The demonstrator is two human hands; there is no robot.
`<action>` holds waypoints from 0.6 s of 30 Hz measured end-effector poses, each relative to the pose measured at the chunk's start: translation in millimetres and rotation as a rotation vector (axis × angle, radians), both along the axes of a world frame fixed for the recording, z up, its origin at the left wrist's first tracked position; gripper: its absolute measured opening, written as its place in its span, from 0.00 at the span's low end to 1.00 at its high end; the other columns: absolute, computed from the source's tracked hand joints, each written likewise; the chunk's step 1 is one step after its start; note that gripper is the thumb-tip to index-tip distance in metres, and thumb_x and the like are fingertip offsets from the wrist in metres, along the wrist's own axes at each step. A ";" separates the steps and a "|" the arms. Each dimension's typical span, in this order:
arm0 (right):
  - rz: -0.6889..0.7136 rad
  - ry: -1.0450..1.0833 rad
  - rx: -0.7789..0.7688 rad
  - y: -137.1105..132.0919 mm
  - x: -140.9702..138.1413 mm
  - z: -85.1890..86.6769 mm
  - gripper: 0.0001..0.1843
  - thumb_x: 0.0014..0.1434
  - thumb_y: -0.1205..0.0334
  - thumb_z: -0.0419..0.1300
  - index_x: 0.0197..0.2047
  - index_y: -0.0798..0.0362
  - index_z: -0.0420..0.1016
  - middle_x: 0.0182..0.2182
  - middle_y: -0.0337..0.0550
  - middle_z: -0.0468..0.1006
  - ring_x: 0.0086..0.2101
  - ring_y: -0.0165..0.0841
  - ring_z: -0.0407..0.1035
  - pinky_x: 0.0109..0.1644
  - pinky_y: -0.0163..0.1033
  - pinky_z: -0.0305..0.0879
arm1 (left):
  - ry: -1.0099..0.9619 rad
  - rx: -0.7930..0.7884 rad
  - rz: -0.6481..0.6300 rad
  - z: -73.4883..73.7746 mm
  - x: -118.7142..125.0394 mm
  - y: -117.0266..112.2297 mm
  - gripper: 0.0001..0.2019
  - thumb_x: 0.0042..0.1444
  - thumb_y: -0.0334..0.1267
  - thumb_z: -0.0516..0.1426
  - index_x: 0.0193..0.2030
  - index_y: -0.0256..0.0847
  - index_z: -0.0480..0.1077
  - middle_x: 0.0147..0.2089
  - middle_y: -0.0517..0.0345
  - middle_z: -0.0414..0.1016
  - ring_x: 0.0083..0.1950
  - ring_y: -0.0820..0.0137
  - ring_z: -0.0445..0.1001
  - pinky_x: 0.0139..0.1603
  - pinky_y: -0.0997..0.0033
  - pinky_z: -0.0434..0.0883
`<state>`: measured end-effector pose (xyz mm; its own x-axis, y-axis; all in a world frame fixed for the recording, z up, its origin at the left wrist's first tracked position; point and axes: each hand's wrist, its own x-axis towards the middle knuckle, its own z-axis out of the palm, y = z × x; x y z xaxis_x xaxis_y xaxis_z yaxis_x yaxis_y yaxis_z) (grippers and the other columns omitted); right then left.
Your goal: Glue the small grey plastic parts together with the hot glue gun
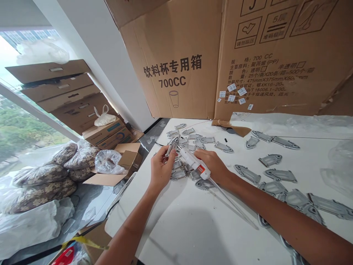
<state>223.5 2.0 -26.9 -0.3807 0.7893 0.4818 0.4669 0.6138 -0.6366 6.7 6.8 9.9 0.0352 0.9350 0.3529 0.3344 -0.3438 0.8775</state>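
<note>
My right hand (pixel 211 163) grips a white hot glue gun (pixel 193 162) with an orange label. A long whitish glue stick (pixel 234 204) trails out of its back end. In my left hand (pixel 161 165), a small grey boat-shaped part (pixel 172 146) is pinched between thumb and fingers, tilted upward. The gun's nozzle is close by the part; whether they touch I cannot tell. Beneath and around both hands lie several similar grey parts (pixel 178 173), partly hidden by the hands and the gun.
More grey parts (pixel 280 175) are spread over the right of the white table (pixel 176 228). Behind it stands a large cardboard box (pixel 176 44) with small stickers. On the floor at left are stacked cartons (pixel 66 92), an open carton (pixel 128 162) and patterned bags (pixel 44 176).
</note>
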 end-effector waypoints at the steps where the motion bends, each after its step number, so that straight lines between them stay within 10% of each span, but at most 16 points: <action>1: -0.003 0.005 -0.008 -0.1 0.0 0.7 0.10 0.53 0.69 0.58 0.31 0.49 0.59 0.28 0.36 0.65 0.27 0.32 0.58 0.33 0.38 0.50 | 0.002 0.006 0.001 0.3 -0.1 -0.1 0.12 0.67 0.49 0.60 0.43 0.41 0.76 0.36 0.58 0.77 0.30 0.74 0.68 0.30 0.75 0.67; 18: 0.017 0.025 -0.075 0.2 -0.3 5.1 0.05 0.64 0.67 0.56 0.41 0.50 0.72 0.36 0.41 0.73 0.33 0.35 0.68 0.39 0.39 0.61 | 0.354 0.315 0.069 7.5 -7.6 0.8 0.07 0.70 0.40 0.57 0.41 0.42 0.74 0.34 0.59 0.74 0.33 0.72 0.67 0.37 0.72 0.67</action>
<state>223.2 2.2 -21.8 -0.3832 0.8170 0.4309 0.4401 0.5716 -0.6925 -0.9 7.6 17.4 0.1458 0.7887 0.5973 0.6255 -0.5412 0.5620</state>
